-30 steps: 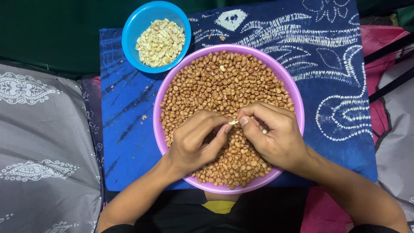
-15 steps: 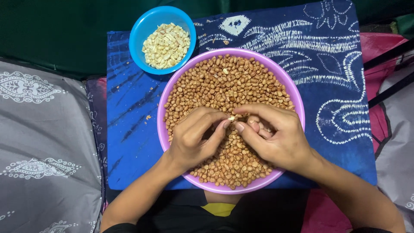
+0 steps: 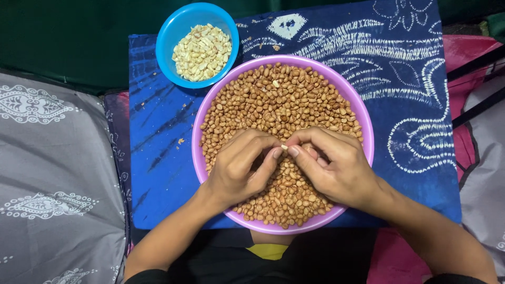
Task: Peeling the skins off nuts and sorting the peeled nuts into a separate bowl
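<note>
**A:** What is the biggest thing here?

**B:** A blue cloth (image 3: 410,105) with white swirls. It covers the middle. A grey cushion (image 3: 52,173) with white patterns lies to the left of it, and some pink cloth (image 3: 468,50) shows at the right.

**A:** And on the blue cloth?

**B:** A big purple bowl (image 3: 363,121). It is full of brown nuts (image 3: 284,100) with their skins on. Up and to the left, just beside it, is a small blue bowl (image 3: 173,31). That one holds pale nuts (image 3: 201,51) with no skins.

**A:** Where are the hands?

**B:** Both are over the near part of the purple bowl, resting on the brown nuts. The left hand (image 3: 236,168) comes in from the lower left. The right hand (image 3: 336,165) comes in from the lower right. Their fingertips meet in the middle.

**A:** Are they holding something?

**B:** Yes. The fingers of both hands are bent and pinched together on one tiny pale nut (image 3: 284,147). It sits right between the two thumbs and fingers, just above the pile.

**A:** Anything smaller?

**B:** A few little crumbs (image 3: 180,141) lie on the blue cloth, left of the purple bowl.
</note>
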